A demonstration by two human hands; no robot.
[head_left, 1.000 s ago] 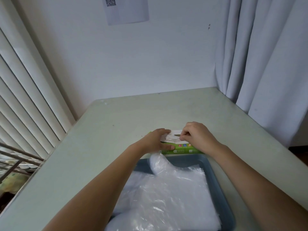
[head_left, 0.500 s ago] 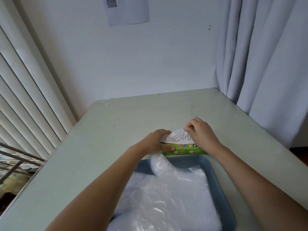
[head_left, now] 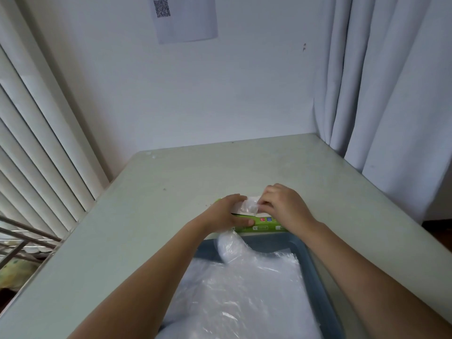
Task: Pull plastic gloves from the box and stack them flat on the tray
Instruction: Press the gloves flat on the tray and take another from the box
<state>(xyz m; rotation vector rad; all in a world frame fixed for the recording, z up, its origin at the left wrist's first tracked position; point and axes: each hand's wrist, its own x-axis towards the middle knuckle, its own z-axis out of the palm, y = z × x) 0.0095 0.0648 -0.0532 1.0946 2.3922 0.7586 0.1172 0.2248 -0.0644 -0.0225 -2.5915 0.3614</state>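
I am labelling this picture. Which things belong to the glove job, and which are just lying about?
Job: box, glove pinched by right hand, left hand holding the box, stack of gloves, tray.
Lying about: paper on wall, curtain, blinds.

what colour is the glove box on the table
The glove box is bright green, with small red and blue marks on its front; the head view shows it.
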